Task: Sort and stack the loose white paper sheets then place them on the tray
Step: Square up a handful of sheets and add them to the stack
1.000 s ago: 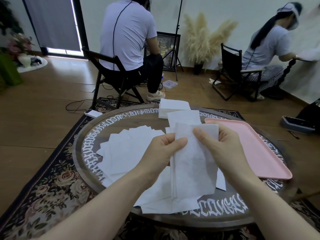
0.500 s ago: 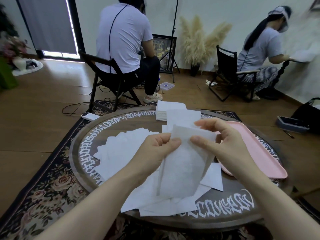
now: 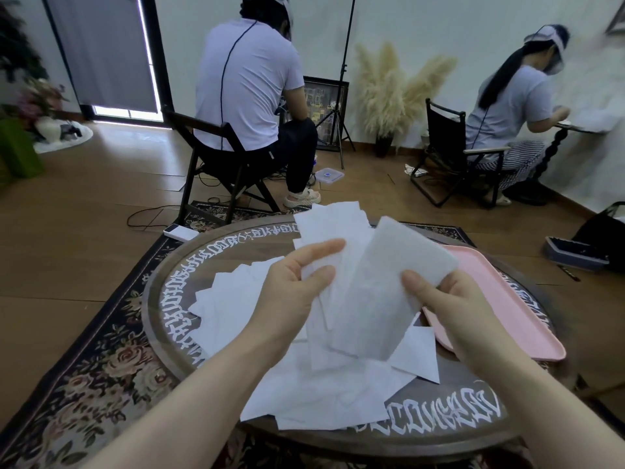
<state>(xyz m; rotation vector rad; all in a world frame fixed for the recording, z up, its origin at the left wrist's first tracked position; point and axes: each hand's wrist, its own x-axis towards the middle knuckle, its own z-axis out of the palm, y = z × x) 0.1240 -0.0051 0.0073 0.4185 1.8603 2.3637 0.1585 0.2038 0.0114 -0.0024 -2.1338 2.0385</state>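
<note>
Above the round table (image 3: 422, 431), my left hand (image 3: 297, 289) pinches a few white paper sheets (image 3: 333, 228) between thumb and fingers. My right hand (image 3: 443, 299) pinches another white sheet (image 3: 378, 299), lifted and tilted, which overlaps the left hand's sheets. Several loose white sheets (image 3: 324, 394) lie scattered on the table beneath both hands. A pink tray (image 3: 507, 313) sits on the table's right side with nothing visible on it. The held sheets cover the far middle of the table.
Two people sit on chairs (image 3: 216, 154) beyond the table with their backs turned, one (image 3: 250, 82) straight ahead, one (image 3: 504, 106) at the far right. A patterned rug (image 3: 84, 377) lies under the table. A white device (image 3: 181, 231) lies on the floor near the table's far left edge.
Both hands have risen with their sheets. The right hand has peeled its sheet apart from the left hand's sheets and tilted it to the right. The camera has tipped upward.
</note>
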